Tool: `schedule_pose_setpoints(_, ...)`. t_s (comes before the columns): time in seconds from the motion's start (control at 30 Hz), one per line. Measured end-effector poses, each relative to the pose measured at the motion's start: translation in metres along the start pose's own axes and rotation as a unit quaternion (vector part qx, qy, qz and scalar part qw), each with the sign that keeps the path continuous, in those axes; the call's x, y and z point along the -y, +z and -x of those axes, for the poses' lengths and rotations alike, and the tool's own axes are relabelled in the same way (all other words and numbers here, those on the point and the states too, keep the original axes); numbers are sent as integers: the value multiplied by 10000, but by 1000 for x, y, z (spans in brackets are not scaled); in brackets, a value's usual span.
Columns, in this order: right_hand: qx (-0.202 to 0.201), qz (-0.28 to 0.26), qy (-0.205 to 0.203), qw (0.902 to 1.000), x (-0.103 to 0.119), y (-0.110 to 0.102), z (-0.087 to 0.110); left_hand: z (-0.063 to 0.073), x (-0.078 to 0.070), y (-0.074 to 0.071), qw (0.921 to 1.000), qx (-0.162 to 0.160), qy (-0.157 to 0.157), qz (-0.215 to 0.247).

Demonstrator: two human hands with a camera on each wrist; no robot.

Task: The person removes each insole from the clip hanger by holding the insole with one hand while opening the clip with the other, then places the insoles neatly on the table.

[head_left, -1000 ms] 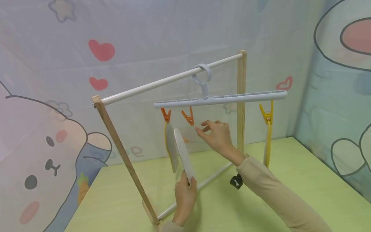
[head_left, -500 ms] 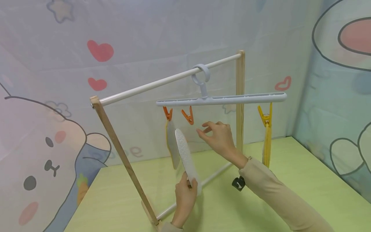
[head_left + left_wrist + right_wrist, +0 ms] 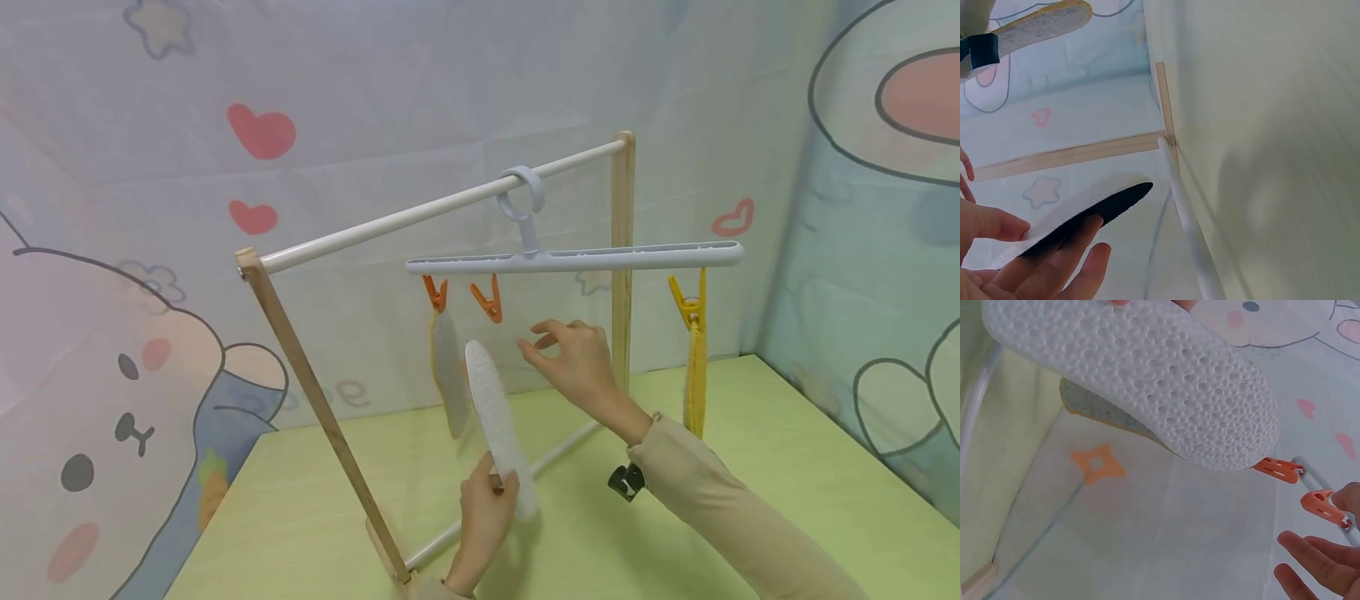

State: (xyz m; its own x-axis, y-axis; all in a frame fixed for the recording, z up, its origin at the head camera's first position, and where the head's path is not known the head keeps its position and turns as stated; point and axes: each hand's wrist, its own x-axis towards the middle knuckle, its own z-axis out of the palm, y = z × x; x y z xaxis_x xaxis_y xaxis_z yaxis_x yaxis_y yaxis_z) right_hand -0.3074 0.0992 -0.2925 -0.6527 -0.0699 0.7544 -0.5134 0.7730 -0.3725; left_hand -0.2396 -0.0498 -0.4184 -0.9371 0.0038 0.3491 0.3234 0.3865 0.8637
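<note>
My left hand [image 3: 486, 512] pinches a shoe insole [image 3: 498, 417] by its lower part, its other end pointing up. The insole's pebbled white side [image 3: 1166, 387] fills the top of the right wrist view; its black side [image 3: 1116, 209] shows in the left wrist view. Apart from the insole, my right hand [image 3: 573, 362] is raised with nothing between its bent fingers and thumb. Just up and left of it, an orange clip [image 3: 489, 302] hangs from the pale hanger [image 3: 577, 260], holding nothing. Another orange clip [image 3: 435, 293], further left, holds a yellow-edged grey insole [image 3: 447, 375].
A yellow clip [image 3: 688, 300] at the hanger's right end holds a yellow insole [image 3: 696, 375]. The hanger hooks over the white bar [image 3: 405, 218] of a wooden-post rack [image 3: 322, 408]. The rack stands on a pale green table [image 3: 247, 517] before a cartoon-printed curtain [image 3: 375, 83].
The held insole and my left hand have moved slightly right and down, showing more of the white side. My right hand has drifted a little right and down, away from the orange clip.
</note>
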Motion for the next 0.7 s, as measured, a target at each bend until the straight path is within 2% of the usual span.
schedule_pose_setpoints(0.2,-9,-56,18,10000,0,-2,5,1,0,1,9997,74,-158,193)
schedule_pose_setpoints(0.33,20,-126,15,9999,1,-3,8,2,-1,-1,9982,282,-213,489)
schedule_pose_setpoints(0.53,79,-210,69,9997,3,-5,12,2,-3,-3,9912,625,-472,1068)
schedule_pose_setpoints(0.7,-9,-285,69,9996,5,-9,16,2,-3,-2,9865,798,-616,1292)
